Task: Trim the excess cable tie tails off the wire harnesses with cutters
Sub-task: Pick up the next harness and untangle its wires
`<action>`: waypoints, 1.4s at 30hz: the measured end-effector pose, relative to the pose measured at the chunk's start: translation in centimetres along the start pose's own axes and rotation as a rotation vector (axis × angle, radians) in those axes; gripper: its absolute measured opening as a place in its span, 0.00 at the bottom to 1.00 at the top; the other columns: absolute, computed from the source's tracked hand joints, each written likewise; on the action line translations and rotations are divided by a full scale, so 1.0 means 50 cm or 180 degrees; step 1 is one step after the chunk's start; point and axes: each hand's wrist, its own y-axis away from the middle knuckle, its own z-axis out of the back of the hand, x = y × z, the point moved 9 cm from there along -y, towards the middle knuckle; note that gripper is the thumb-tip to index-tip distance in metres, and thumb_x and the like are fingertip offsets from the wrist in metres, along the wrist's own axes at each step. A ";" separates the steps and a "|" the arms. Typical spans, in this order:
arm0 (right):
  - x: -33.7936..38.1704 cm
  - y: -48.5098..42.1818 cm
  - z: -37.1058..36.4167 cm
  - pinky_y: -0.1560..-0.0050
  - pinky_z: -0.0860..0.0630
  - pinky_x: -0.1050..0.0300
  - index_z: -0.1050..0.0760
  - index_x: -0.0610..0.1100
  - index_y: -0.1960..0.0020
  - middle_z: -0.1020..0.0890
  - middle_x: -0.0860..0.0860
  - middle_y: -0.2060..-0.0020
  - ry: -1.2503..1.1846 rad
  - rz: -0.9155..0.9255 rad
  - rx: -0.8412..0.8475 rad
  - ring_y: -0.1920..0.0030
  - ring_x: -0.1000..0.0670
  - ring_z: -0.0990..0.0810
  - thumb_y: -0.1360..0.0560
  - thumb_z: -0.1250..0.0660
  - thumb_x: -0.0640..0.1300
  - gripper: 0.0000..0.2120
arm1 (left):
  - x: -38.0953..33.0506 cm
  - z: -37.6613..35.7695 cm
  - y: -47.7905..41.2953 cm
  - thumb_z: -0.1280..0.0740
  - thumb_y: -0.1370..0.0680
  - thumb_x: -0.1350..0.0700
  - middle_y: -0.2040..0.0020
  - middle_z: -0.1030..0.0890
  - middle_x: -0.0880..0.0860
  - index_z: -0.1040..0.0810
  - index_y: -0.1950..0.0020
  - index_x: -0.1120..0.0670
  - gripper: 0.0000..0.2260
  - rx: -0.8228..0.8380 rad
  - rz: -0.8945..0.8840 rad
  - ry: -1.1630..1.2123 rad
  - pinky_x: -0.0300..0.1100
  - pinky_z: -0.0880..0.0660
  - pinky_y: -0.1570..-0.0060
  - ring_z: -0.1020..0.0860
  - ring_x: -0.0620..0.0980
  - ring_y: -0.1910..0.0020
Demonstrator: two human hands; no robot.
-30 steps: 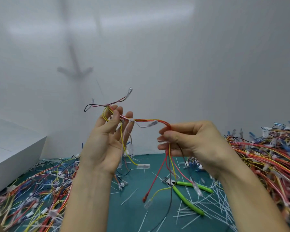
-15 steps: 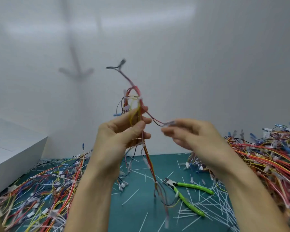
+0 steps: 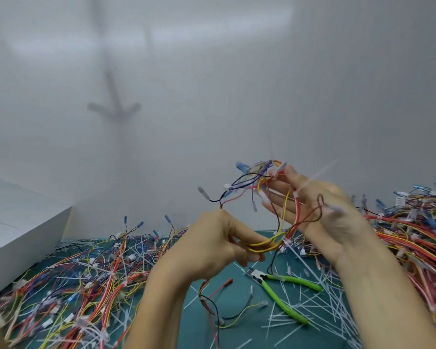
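Note:
A wire harness (image 3: 281, 244) of red, yellow, black and purple wires is held up between both hands above the green mat (image 3: 194, 326). My left hand (image 3: 217, 245) grips its yellow and red bundle low down. My right hand (image 3: 315, 210), higher and to the right, turns its palm toward me and pinches the upper wires at thumb and forefinger; the other fingers are straight, with wires draped over them. A white cable tie tail (image 3: 317, 175) sticks up, blurred, from a red wire at that hand. The green-handled cutters (image 3: 287, 295) lie on the mat below, held by neither hand.
Tangled harness piles cover the mat on the left (image 3: 86, 285) and on the right (image 3: 413, 235). Cut white tie tails (image 3: 312, 313) litter the mat around the cutters. A white box (image 3: 23, 235) stands at the far left. A plain white wall is behind.
The harness has swung from upright in my left hand to the right. My right hand rose and turned palm toward me, while my left hand dropped to grip the lower bundle.

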 end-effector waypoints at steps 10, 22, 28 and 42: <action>0.017 0.002 -0.013 0.51 0.17 0.58 0.14 0.45 0.53 0.13 0.46 0.53 0.0410 0.0441 -0.0066 0.50 0.49 0.14 0.32 0.29 0.45 0.10 | -0.004 0.104 0.061 0.44 0.23 0.74 0.45 0.16 0.42 0.17 0.46 0.47 0.26 -0.0637 0.0104 0.0625 0.37 0.24 0.42 0.20 0.39 0.42; -0.013 0.011 -0.077 0.47 0.24 0.65 0.13 0.49 0.54 0.13 0.51 0.54 0.0941 0.0719 0.0339 0.49 0.57 0.16 0.34 0.27 0.49 0.10 | 0.004 0.252 0.160 0.41 0.27 0.67 0.71 0.23 0.40 0.22 0.65 0.50 0.15 -0.3841 0.0073 0.1117 0.31 0.29 0.64 0.28 0.41 0.69; -0.034 0.017 -0.106 0.47 0.26 0.72 0.13 0.51 0.55 0.13 0.52 0.55 0.1225 0.0682 0.0774 0.47 0.58 0.16 0.32 0.28 0.48 0.08 | -0.030 0.201 0.101 0.34 0.24 0.55 0.61 0.15 0.40 0.15 0.62 0.45 0.11 -0.2826 0.0006 0.0926 0.29 0.28 0.61 0.20 0.36 0.59; -0.122 0.015 -0.131 0.51 0.24 0.67 0.16 0.45 0.49 0.13 0.48 0.54 0.1550 -0.0006 0.1063 0.52 0.56 0.18 0.21 0.35 0.41 0.09 | 0.046 0.107 0.030 0.35 0.27 0.50 0.68 0.21 0.52 0.13 0.56 0.54 0.13 -0.1438 0.0288 0.3035 0.36 0.23 0.68 0.23 0.44 0.70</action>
